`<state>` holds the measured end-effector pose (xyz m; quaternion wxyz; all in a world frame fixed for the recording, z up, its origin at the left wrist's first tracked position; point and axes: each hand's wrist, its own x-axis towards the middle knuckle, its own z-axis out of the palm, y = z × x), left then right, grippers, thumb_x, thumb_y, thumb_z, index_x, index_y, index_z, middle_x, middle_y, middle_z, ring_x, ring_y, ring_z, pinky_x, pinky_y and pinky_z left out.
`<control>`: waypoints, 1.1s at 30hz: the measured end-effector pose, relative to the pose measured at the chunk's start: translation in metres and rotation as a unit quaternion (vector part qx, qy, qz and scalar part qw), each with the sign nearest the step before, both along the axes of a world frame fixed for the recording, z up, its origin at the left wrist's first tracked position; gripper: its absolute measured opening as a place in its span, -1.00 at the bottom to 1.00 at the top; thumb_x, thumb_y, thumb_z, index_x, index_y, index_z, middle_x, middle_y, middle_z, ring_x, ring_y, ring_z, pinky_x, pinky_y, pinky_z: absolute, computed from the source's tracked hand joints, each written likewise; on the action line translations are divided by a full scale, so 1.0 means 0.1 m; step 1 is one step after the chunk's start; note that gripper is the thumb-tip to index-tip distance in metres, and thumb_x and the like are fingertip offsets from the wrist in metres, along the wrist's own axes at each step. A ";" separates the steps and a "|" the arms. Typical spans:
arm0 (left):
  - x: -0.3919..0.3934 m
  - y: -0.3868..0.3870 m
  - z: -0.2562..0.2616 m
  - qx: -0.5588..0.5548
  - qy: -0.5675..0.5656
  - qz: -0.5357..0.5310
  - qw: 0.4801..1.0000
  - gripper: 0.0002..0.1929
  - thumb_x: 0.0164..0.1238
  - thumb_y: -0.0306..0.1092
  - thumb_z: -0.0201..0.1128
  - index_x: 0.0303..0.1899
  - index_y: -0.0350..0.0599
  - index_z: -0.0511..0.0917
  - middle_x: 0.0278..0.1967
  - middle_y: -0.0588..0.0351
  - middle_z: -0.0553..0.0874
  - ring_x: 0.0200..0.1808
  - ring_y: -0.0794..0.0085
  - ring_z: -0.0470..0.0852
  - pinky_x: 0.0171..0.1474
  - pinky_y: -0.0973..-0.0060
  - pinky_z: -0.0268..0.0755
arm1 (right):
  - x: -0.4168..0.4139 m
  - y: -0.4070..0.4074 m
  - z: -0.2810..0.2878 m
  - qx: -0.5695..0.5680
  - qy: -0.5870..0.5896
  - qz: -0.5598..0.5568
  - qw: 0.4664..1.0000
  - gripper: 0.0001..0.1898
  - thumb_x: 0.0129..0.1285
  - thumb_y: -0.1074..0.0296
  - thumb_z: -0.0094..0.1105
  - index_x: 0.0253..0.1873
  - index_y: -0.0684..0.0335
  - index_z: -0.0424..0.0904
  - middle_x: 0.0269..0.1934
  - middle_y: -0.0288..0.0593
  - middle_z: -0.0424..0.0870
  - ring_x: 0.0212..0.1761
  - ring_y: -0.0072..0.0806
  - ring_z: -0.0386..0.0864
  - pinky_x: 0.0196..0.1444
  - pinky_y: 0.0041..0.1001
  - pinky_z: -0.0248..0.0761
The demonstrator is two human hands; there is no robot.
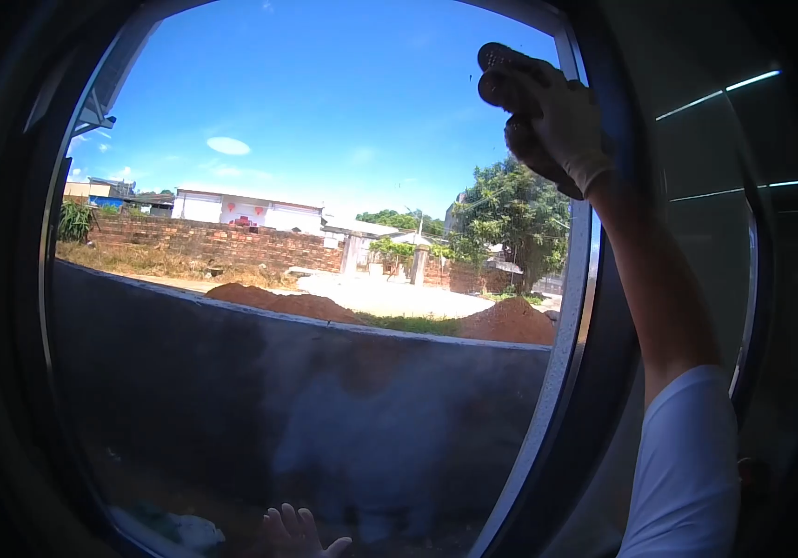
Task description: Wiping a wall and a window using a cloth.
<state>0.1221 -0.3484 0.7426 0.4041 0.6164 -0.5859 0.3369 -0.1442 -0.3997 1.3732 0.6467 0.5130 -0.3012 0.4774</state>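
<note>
My right hand (568,118), in a pale glove, reaches up to the top right of a large window pane (301,125). It grips a dark, bunched cloth (507,73), which appears to be against the glass beside the right frame (584,279). Parts of the cloth bulge out past the fingers and below the palm. Low in the view, my left hand (298,536) shows with its fingers spread and nothing in them. Its wrist is cut off by the bottom edge. Whether it touches the glass I cannot tell.
Beyond the pane stands a low grey wall (183,363), with reddish soil mounds (510,321), a brick wall (231,240) and a tree (521,216) farther out. A faint reflection of a person lies across the lower glass. A pale object (197,533) sits at the lower left.
</note>
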 end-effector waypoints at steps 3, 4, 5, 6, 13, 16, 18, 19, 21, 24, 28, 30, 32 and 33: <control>-0.01 -0.08 -0.04 -0.024 -0.026 -0.003 0.999 0.09 0.19 0.32 0.16 0.48 -0.24 -0.22 0.47 -0.35 -0.19 0.46 -0.39 -0.24 0.41 -0.26 -0.31 | 0.11 -0.13 0.66 0.022 -0.087 0.059 0.994 -0.67 0.27 0.20 0.00 0.10 -0.04 0.58 0.03 -0.09 0.63 -0.07 -0.08 0.65 0.03 -0.17 0.50; -0.04 -0.03 -0.03 -0.014 -0.021 -0.003 1.000 0.10 0.19 0.31 0.16 0.48 -0.24 -0.24 0.48 -0.35 -0.21 0.46 -0.40 -0.25 0.40 -0.27 -0.32 | 0.32 0.07 0.49 0.076 -0.113 0.047 0.990 -0.67 0.26 0.18 0.02 0.10 -0.06 0.59 0.01 -0.11 0.65 -0.06 -0.09 0.65 0.02 -0.19 0.51; -0.05 -0.01 -0.01 -0.008 -0.018 -0.008 1.000 0.10 0.19 0.30 0.17 0.48 -0.24 -0.26 0.48 -0.34 -0.23 0.46 -0.40 -0.26 0.40 -0.28 -0.32 | 0.41 0.21 0.40 0.126 -0.141 0.032 0.981 -0.67 0.25 0.16 0.04 0.09 -0.08 0.59 -0.01 -0.13 0.67 -0.06 -0.10 0.65 0.02 -0.20 0.51; -0.07 -0.01 0.01 -0.011 -0.021 -0.010 1.000 0.10 0.19 0.30 0.17 0.48 -0.24 -0.26 0.48 -0.34 -0.23 0.46 -0.40 -0.26 0.40 -0.28 -0.32 | 0.37 -0.01 0.46 0.001 -0.061 0.010 0.998 -0.70 0.25 0.11 0.07 0.06 -0.29 0.61 -0.19 -0.21 0.72 -0.15 -0.14 0.69 -0.09 -0.11 0.51; 0.01 0.06 0.03 0.010 0.007 -0.010 1.000 0.10 0.16 0.29 0.21 0.48 -0.24 -0.20 0.47 -0.35 -0.16 0.46 -0.39 -0.21 0.40 -0.26 -0.27 | 0.98 0.20 -1.39 0.006 0.360 -0.010 0.933 -0.75 0.13 0.14 0.15 -0.06 -0.25 0.60 0.04 -0.50 0.51 0.10 -0.32 0.39 0.10 0.06 0.18; 0.03 0.09 0.02 0.016 0.001 0.006 1.000 0.10 0.14 0.31 0.21 0.48 -0.24 -0.16 0.47 -0.35 -0.12 0.46 -0.37 -0.17 0.41 -0.25 -0.24 | 0.78 0.05 -1.33 0.012 0.365 0.076 0.928 -0.83 0.18 0.15 0.09 -0.13 -0.24 0.60 -0.13 -0.45 0.48 0.04 -0.33 0.41 -0.02 -0.01 0.22; 0.03 0.11 -0.02 0.018 -0.001 0.020 1.000 0.11 0.12 0.32 0.21 0.48 -0.24 -0.15 0.47 -0.34 -0.10 0.46 -0.36 -0.14 0.41 -0.24 -0.22 | 0.64 0.04 -0.95 -0.042 0.298 0.003 0.954 -0.79 0.15 0.17 0.13 -0.09 -0.29 0.60 -0.06 -0.48 0.51 0.05 -0.32 0.40 0.03 -0.07 0.23; 0.03 0.09 -0.03 0.018 -0.011 0.021 1.000 0.12 0.10 0.34 0.22 0.48 -0.23 -0.15 0.47 -0.33 -0.10 0.46 -0.35 -0.13 0.41 -0.23 -0.21 | 0.52 0.02 -0.66 -0.043 0.222 -0.003 0.974 -0.70 0.12 0.19 0.19 -0.01 -0.31 0.58 0.04 -0.51 0.53 0.08 -0.31 0.42 0.06 -0.09 0.26; 0.04 0.03 -0.06 0.013 -0.018 0.028 0.999 0.14 0.07 0.37 0.22 0.48 -0.22 -0.15 0.47 -0.33 -0.09 0.46 -0.34 -0.13 0.41 -0.22 -0.20 | 0.39 0.11 -0.05 -0.023 0.050 0.000 0.998 -0.60 0.14 0.20 0.18 0.11 -0.33 0.56 0.09 -0.43 0.59 0.12 -0.32 0.53 0.03 -0.09 0.38; 0.07 -0.03 -0.11 -0.007 -0.034 0.004 0.999 0.16 0.04 0.40 0.21 0.48 -0.19 -0.15 0.47 -0.31 -0.10 0.45 -0.35 -0.12 0.40 -0.23 -0.19 | 0.40 0.19 0.56 0.122 -0.109 0.039 0.986 -0.66 0.14 0.18 0.18 0.05 -0.30 0.62 -0.03 -0.32 0.67 0.00 -0.27 0.62 -0.01 -0.15 0.46; 0.02 0.00 -0.09 0.000 -0.024 -0.007 1.000 0.16 0.02 0.39 0.24 0.48 -0.17 -0.15 0.48 -0.30 -0.11 0.45 -0.37 -0.12 0.39 -0.24 -0.18 | 0.55 0.22 0.33 0.045 0.005 0.002 0.999 -0.67 0.11 0.26 0.19 0.02 -0.21 0.64 -0.11 -0.27 0.70 -0.10 -0.22 0.66 -0.01 -0.20 0.48; -0.02 0.04 -0.08 -0.008 -0.022 -0.018 1.000 0.16 0.03 0.38 0.24 0.48 -0.17 -0.14 0.48 -0.30 -0.11 0.44 -0.38 -0.12 0.39 -0.25 -0.18 | 0.54 0.27 -0.07 0.006 0.151 -0.012 0.988 -0.69 0.09 0.25 0.23 -0.03 -0.24 0.67 -0.15 -0.34 0.68 -0.08 -0.28 0.61 0.03 -0.23 0.42; 0.03 0.06 -0.08 -0.012 -0.003 -0.004 1.000 0.15 0.02 0.36 0.26 0.48 -0.17 -0.13 0.47 -0.31 -0.10 0.44 -0.39 -0.11 0.39 -0.25 -0.17 | 0.64 0.24 -0.57 -0.038 0.208 -0.066 0.975 -0.68 0.05 0.26 0.27 -0.04 -0.24 0.67 -0.12 -0.40 0.67 -0.06 -0.33 0.55 0.07 -0.23 0.36; 0.03 0.05 -0.08 -0.013 -0.004 -0.005 1.000 0.15 0.02 0.36 0.26 0.48 -0.17 -0.13 0.47 -0.31 -0.10 0.44 -0.39 -0.11 0.39 -0.25 -0.17 | 0.63 0.25 -0.75 -0.054 0.225 -0.091 0.969 -0.68 0.04 0.25 0.29 -0.05 -0.24 0.67 -0.10 -0.44 0.66 -0.05 -0.36 0.52 0.08 -0.22 0.33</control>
